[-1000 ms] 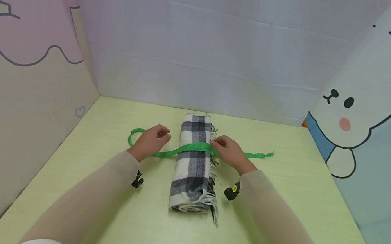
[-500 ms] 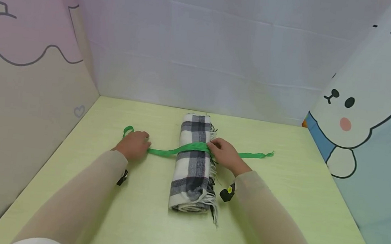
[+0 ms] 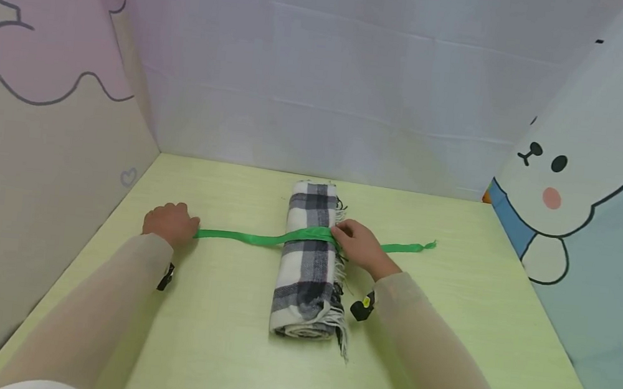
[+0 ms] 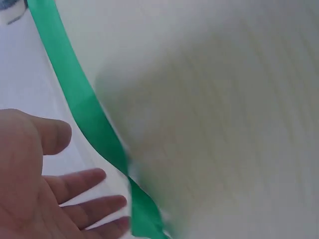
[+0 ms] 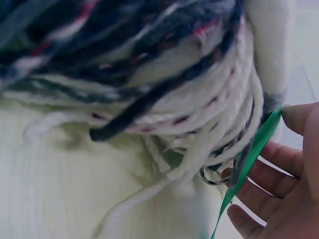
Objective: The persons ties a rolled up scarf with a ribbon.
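A rolled plaid scarf (image 3: 303, 281) in white, grey and black lies lengthwise on the table, its fringe along the right side. A green ribbon (image 3: 316, 234) runs across the middle of the roll and out to both sides. At the roll's right edge my right hand (image 3: 360, 246) pinches the ribbon, thumb against it and fingers behind, as the right wrist view shows. Far to the left my left hand (image 3: 171, 223) is low over the table at the ribbon's left stretch. In the left wrist view its fingers (image 4: 94, 206) are spread beside the ribbon, the thumb apart.
The pale yellow table (image 3: 206, 347) ends at a white cloth wall (image 3: 321, 95) behind. Side panels with cartoon drawings, one a rabbit (image 3: 580, 158), border it left and right. The ribbon's frayed right end (image 3: 430, 246) lies on the table.
My left hand has moved left along the ribbon, away from the scarf. The ribbon's left part, looped before, now lies straighter. My right hand has shifted slightly left onto the roll's edge.
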